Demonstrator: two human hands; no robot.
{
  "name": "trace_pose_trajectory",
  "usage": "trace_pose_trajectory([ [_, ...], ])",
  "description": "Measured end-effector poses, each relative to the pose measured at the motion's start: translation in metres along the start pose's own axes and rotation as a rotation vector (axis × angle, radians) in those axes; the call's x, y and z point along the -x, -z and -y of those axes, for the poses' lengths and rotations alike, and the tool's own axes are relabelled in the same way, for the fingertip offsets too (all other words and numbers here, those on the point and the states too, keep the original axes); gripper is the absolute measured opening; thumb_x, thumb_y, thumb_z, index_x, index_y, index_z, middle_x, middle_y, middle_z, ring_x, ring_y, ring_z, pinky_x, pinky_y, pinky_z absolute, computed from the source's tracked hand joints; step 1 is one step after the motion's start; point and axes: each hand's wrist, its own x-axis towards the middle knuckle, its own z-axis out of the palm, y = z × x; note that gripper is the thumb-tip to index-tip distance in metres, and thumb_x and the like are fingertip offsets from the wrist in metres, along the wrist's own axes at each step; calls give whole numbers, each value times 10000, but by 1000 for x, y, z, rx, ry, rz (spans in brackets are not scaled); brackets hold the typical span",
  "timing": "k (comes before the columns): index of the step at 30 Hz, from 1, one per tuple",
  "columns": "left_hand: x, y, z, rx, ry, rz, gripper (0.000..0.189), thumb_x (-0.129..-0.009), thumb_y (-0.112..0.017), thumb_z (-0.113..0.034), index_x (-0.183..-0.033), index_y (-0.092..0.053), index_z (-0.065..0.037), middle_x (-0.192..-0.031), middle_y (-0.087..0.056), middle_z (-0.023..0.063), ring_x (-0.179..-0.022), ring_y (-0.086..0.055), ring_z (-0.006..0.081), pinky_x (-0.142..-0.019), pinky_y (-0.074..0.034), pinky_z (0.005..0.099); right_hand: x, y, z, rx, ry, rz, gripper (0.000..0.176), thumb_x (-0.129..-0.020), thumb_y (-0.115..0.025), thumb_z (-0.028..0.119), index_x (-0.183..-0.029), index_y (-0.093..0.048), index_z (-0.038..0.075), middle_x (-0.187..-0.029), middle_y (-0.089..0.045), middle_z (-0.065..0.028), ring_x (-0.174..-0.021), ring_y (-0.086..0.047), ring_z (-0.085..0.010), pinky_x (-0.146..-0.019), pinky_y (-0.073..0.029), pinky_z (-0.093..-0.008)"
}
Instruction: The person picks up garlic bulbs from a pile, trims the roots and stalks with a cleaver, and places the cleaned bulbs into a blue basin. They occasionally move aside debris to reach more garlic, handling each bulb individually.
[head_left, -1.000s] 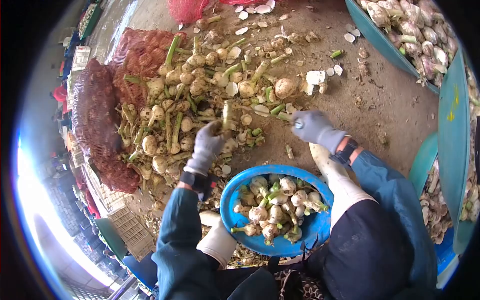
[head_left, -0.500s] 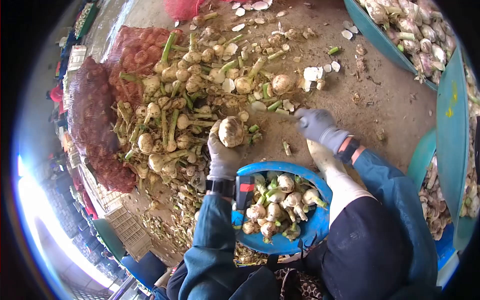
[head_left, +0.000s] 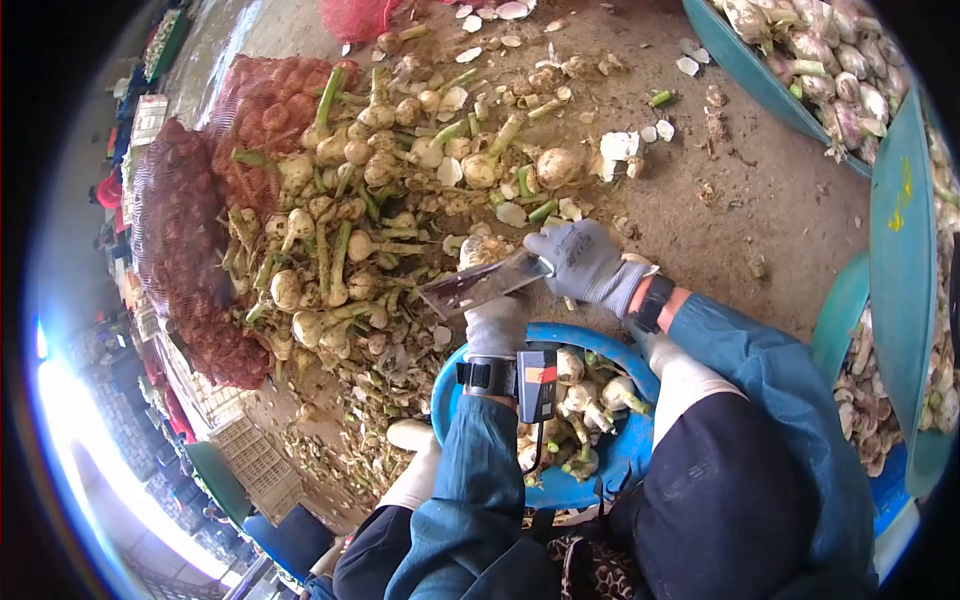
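My left hand [head_left: 497,325], in a grey glove, is wrapped round a garlic bulb [head_left: 484,250] just above the blue basin. The bulb's lower part is hidden behind a wide-bladed knife [head_left: 480,288]. My right hand [head_left: 585,262], gloved too, is closed on the knife's handle end, with the blade pointing left across the bulb and the left fingers. Below the hands, the blue basin [head_left: 642,375] holds several trimmed bulbs [head_left: 570,400]. To the left lies a heap of garlic with green stems [head_left: 345,225] on the ground.
Mesh sacks [head_left: 180,240] lie beyond the heap at the left. Peel scraps [head_left: 620,148] and cut stem pieces [head_left: 660,98] are scattered over the ground. Green containers [head_left: 900,270] with garlic stand at the right. A plastic crate [head_left: 255,462] is at the lower left.
My left hand has shifted right with the bulb and turned. My right hand has come left, bringing the knife blade over the bulb. The left foot now shows beside the basin.
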Motion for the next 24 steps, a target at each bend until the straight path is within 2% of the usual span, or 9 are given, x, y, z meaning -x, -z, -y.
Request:
trace_pose_trajectory([
  [2, 3, -4, -20, 1461, 319, -279, 248, -872, -370, -219, -1059, -410, -60, -990, -501, 87, -933, -493, 209, -843, -420, 322, 0, -6, -7, -46, -15, -3, 206, -625, -583, 180, -806, -504, 125, -694, -539, -60, -666, -556, -251, -551, -439, -357],
  [3, 9, 0, -17, 1314, 242, -77, 233, -866, -378, -212, -1038, -421, -61, -983, -495, 82, -902, -500, 185, -788, -454, 291, 3, -10, -12, -88, 6, -70, 204, -626, -583, 171, -811, -511, 122, -692, -537, -62, -666, -555, -253, -551, -438, -358],
  [6, 16, -14, -29, 1287, 53, -48, 226, -859, -393, -176, -1049, -423, -59, -991, -496, 79, -897, -512, 165, -737, -476, 271, 6, -12, -19, -140, 63, -178, 192, -635, -587, 165, -808, -517, 121, -681, -538, -67, -651, -554, -261, -538, -435, -361],
  [8, 27, -19, -32, 700, -4, -262, 198, -821, -430, -93, -1011, -456, -42, -895, -526, 32, -782, -536, 145, -691, -480, 240, 7, -14, -30, -121, 55, -79, 181, -644, -588, 168, -799, -504, 127, -681, -537, -67, -642, -554, -263, -530, -433, -361],
  [10, 27, -18, -35, 961, 146, -284, 239, -805, -409, -183, -962, -500, -28, -906, -547, 97, -699, -535, 155, -480, -465, 196, 9, -18, -29, -119, 25, -65, 152, -663, -549, 187, -798, -504, 134, -726, -559, -68, -707, -570, -263, -587, -452, -380],
  [13, 42, -6, -50, 1349, 309, -173, 235, -789, -430, -193, -934, -497, -21, -843, -534, 77, -592, -483, 133, -412, -413, 163, 11, -18, -25, -103, 2, -49, 152, -683, -543, 201, -810, -494, 133, -728, -557, -66, -694, -567, -264, -562, -449, -387],
  [18, 47, 3, -56, 1439, 456, -97, 167, -777, -442, -147, -879, -490, -24, -728, -483, 42, -498, -395, 96, -338, -337, 133, 6, -15, -21, -89, 4, 56, 157, -677, -548, 195, -805, -487, 127, -735, -558, -73, -715, -564, -263, -598, -446, -383],
  [20, 48, 8, -54, 1405, 527, -71, 147, -775, -442, -129, -859, -491, -18, -710, -486, 44, -482, -399, 89, -330, -339, 132, 6, -21, -25, -106, 124, -165, 115, -679, -564, 196, -726, -480, 132, -631, -528, -53, -608, -552, -257, -492, -427, -356],
  [24, 52, 8, -64, 1379, 589, -108, 148, -801, -427, -153, -822, -490, -21, -663, -480, 37, -466, -417, 86, -313, -347, 134, 6, -19, -22, -70, 64, -76, 132, -680, -559, 221, -733, -469, 139, -636, -529, -51, -605, -552, -265, -503, -424, -373],
])
